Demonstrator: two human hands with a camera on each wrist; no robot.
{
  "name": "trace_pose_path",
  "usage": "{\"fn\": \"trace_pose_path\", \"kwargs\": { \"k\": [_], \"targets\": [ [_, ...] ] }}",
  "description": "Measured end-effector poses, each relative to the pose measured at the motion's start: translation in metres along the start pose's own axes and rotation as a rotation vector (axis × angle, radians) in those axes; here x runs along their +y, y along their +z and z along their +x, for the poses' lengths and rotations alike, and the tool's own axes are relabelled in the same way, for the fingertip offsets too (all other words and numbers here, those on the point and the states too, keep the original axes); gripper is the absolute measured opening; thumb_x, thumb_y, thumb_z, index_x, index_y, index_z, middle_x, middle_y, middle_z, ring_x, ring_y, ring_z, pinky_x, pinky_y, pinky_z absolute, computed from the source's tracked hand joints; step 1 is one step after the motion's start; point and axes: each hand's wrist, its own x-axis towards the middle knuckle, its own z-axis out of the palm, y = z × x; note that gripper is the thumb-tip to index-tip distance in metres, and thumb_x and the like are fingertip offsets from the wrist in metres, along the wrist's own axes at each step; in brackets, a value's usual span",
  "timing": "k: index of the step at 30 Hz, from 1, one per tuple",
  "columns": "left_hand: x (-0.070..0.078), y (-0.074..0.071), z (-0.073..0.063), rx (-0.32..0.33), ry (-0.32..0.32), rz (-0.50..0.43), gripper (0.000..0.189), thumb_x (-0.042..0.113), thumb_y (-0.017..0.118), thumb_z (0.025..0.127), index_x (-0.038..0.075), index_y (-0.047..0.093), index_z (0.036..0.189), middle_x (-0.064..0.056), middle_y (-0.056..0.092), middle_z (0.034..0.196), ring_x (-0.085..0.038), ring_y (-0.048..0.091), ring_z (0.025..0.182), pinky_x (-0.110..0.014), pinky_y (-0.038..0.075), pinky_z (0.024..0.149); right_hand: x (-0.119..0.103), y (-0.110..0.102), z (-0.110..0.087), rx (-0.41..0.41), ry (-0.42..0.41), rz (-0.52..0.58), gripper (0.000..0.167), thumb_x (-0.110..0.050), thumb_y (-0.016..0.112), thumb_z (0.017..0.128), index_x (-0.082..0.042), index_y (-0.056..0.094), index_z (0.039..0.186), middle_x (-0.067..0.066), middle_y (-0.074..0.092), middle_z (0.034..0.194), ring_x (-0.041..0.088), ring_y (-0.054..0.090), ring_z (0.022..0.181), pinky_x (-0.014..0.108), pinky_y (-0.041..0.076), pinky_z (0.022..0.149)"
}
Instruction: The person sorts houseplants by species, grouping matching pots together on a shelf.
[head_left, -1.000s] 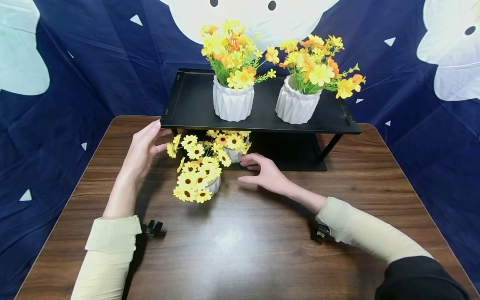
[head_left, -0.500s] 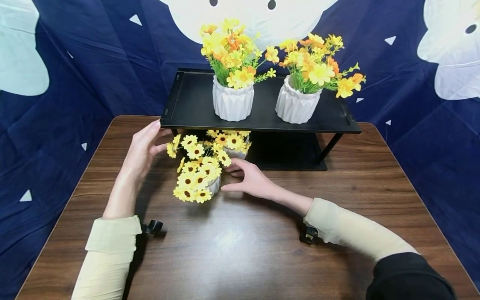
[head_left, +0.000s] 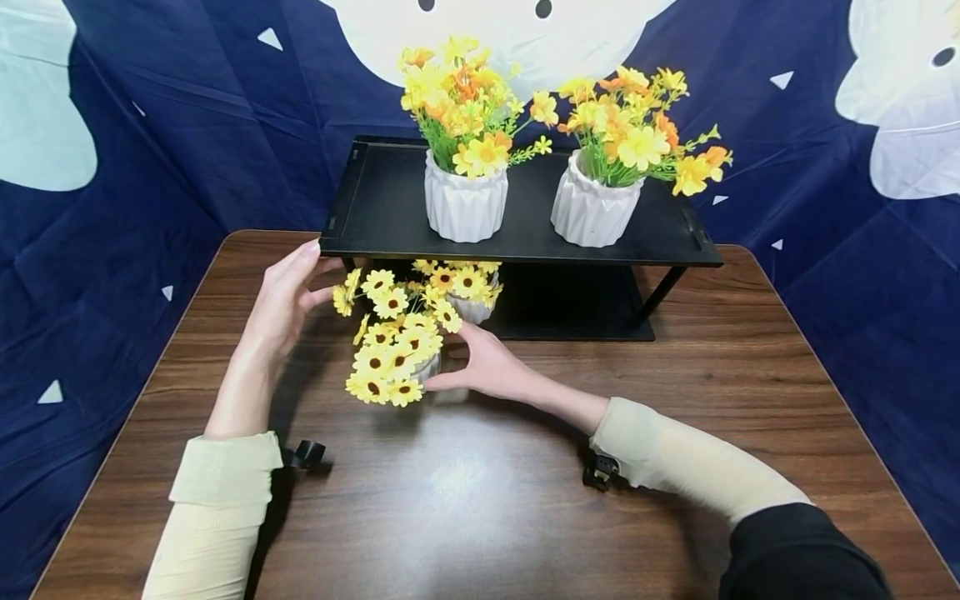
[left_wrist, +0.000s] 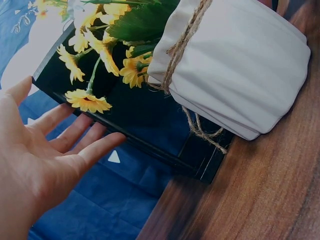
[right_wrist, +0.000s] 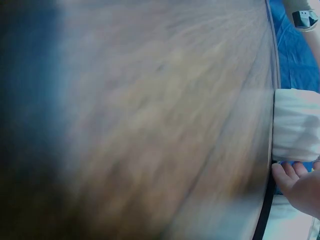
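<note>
A white pleated flowerpot (head_left: 430, 367) of yellow dark-centred daisies (head_left: 386, 354) stands on the table in front of the shelf's left part. Twine (left_wrist: 182, 45) circles it in the left wrist view. My right hand (head_left: 491, 362) reaches in from the right, thumb and fingers spread at the pot; the thumb tip overlaps its side, and the flowers partly hide the fingers. In the right wrist view the fingertips are right at a white pot's edge. At the front left corner of the black shelf (head_left: 375, 200), my left hand (head_left: 281, 300) rests its extended fingers against the edge.
Another daisy pot (head_left: 472, 310) stands on the lower board behind the front one. Two white pots (head_left: 467, 204) of yellow and orange flowers occupy the upper board. A thin black post (head_left: 663, 292) supports the shelf's right side. A blue patterned cloth (head_left: 202, 108) hangs behind the wooden table (head_left: 525, 500).
The right hand has moved left and slightly toward me, from the rear pot to the front daisy pot. My left hand, the shelf and the pots stay where they were.
</note>
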Motion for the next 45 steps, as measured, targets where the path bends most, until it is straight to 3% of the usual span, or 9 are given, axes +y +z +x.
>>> {"fn": "trace_pose_path", "kwargs": {
  "k": [10, 13, 19, 25, 28, 34, 39, 41, 45],
  "targets": [
    [0.002, 0.0, -0.001, -0.002, 0.002, -0.002, 0.023, 0.03, 0.058, 0.106, 0.023, 0.068, 0.126, 0.011, 0.07, 0.124, -0.01, 0.063, 0.115, -0.019, 0.058, 0.08, -0.007, 0.011, 0.008, 0.023, -0.037, -0.05, 0.073, -0.034, 0.091, 0.074, -0.023, 0.057, 0.137, -0.004, 0.068, 0.132, 0.012, 0.061, 0.128, 0.035, 0.046, 0.115],
    [0.003, 0.0, -0.001, -0.002, 0.002, -0.004, 0.023, 0.03, 0.058, 0.106, 0.023, 0.068, 0.125, 0.011, 0.07, 0.123, -0.01, 0.063, 0.115, -0.019, 0.058, 0.08, -0.01, 0.014, 0.01, 0.035, -0.035, -0.074, 0.067, -0.031, 0.089, 0.074, -0.02, 0.059, 0.133, -0.001, 0.073, 0.119, 0.013, 0.065, 0.114, 0.034, 0.051, 0.108],
    [0.003, 0.0, -0.001, -0.001, 0.003, -0.003, 0.023, 0.03, 0.058, 0.106, 0.023, 0.068, 0.125, 0.011, 0.07, 0.123, -0.011, 0.063, 0.116, -0.019, 0.058, 0.08, -0.018, 0.022, 0.013, 0.078, 0.012, -0.105, 0.077, -0.029, 0.088, 0.074, -0.01, 0.053, 0.14, 0.007, 0.076, 0.109, 0.014, 0.069, 0.1, 0.034, 0.055, 0.103],
    [0.004, -0.001, -0.001, 0.0, 0.009, -0.008, 0.023, 0.029, 0.058, 0.106, 0.023, 0.069, 0.125, 0.01, 0.071, 0.121, -0.012, 0.062, 0.116, -0.02, 0.059, 0.08, -0.024, 0.027, 0.013, 0.048, 0.071, -0.057, 0.08, -0.019, 0.086, 0.078, -0.003, 0.045, 0.146, -0.001, 0.073, 0.068, 0.013, 0.071, 0.053, 0.024, 0.059, 0.081],
    [0.004, -0.001, -0.001, -0.004, 0.007, -0.003, 0.023, 0.029, 0.058, 0.106, 0.023, 0.068, 0.126, 0.011, 0.07, 0.123, -0.011, 0.062, 0.116, -0.02, 0.058, 0.081, -0.027, 0.028, 0.013, 0.07, 0.077, -0.061, 0.083, -0.016, 0.086, 0.078, -0.005, 0.044, 0.149, 0.001, 0.076, 0.077, 0.013, 0.07, 0.053, 0.025, 0.06, 0.082],
    [0.003, -0.001, -0.001, -0.005, -0.001, 0.001, 0.024, 0.03, 0.058, 0.106, 0.024, 0.067, 0.127, 0.012, 0.069, 0.124, -0.009, 0.063, 0.115, -0.019, 0.058, 0.081, -0.028, 0.03, 0.013, 0.143, 0.089, -0.116, 0.054, -0.022, 0.088, 0.076, -0.014, 0.063, 0.122, 0.003, 0.079, 0.093, 0.005, 0.068, 0.067, 0.033, 0.059, 0.092],
    [0.002, 0.0, 0.0, -0.007, 0.003, -0.003, 0.023, 0.029, 0.058, 0.106, 0.023, 0.068, 0.126, 0.011, 0.07, 0.123, -0.01, 0.063, 0.115, -0.02, 0.058, 0.081, -0.027, 0.03, 0.014, 0.181, 0.149, -0.13, 0.076, -0.025, 0.091, 0.072, -0.002, 0.061, 0.138, 0.006, 0.074, 0.069, 0.004, 0.052, 0.055, 0.028, 0.058, 0.08],
    [0.001, 0.001, 0.0, -0.009, 0.005, -0.011, 0.023, 0.029, 0.058, 0.106, 0.023, 0.068, 0.125, 0.01, 0.07, 0.122, -0.011, 0.063, 0.115, -0.02, 0.059, 0.081, -0.027, 0.03, 0.014, 0.183, 0.164, -0.123, 0.085, -0.024, 0.091, 0.07, 0.003, 0.056, 0.142, 0.011, 0.076, 0.071, 0.005, 0.047, 0.051, 0.026, 0.057, 0.075],
    [0.001, 0.001, 0.0, -0.007, 0.004, -0.022, 0.022, 0.029, 0.058, 0.106, 0.022, 0.069, 0.124, 0.009, 0.07, 0.121, -0.012, 0.064, 0.115, -0.02, 0.059, 0.083, -0.025, 0.028, 0.015, 0.177, 0.165, -0.103, 0.085, -0.022, 0.092, 0.067, 0.007, 0.057, 0.14, 0.02, 0.077, 0.113, 0.005, 0.043, 0.05, 0.024, 0.057, 0.076]
  ]
}}
